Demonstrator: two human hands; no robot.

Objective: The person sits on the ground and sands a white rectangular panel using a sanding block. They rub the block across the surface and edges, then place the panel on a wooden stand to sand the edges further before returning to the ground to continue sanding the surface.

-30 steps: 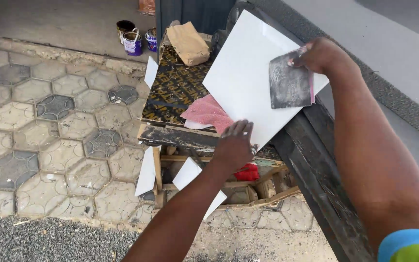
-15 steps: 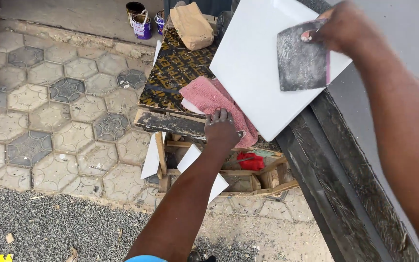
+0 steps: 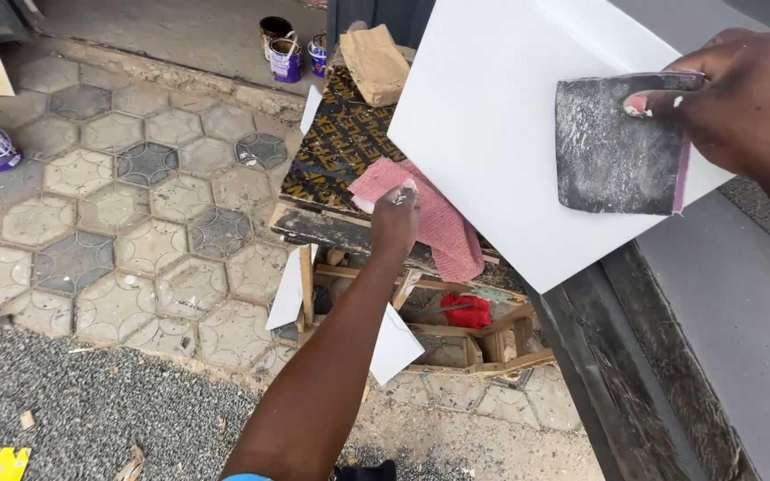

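Fingers [image 3: 661, 102] of the right hand [image 3: 741, 107] pinch the top edge of a dark, worn sanding sheet [image 3: 617, 147], pressing it flat against the white board [image 3: 510, 134]; the thumb with its pale nail lies on the sheet's upper corner. The board itself leans tilted, its lower edge resting on the dark rail [image 3: 617, 356] that runs below and to the right of it. The left hand [image 3: 396, 223] sits at the board's lower left corner, fingers curled around the edge of a pink cloth [image 3: 430, 218]; whether they also touch the board I cannot tell. That cloth drapes over the black patterned worktop [image 3: 331, 151] just left of the board, with a brown paper bag [image 3: 374, 62] at the worktop's far end. Below the board, inside the wooden frame, lies a red rag [image 3: 467, 310]. Paint tins [image 3: 287, 53] stand well left of the board, on the hexagon paving [image 3: 91, 223].

To my eye this is sanding under way, the sheet set near the board's right edge. The next stroke seems to call for steady pressure from the right hand, and for something to brace the board so it does not slide off the rail.
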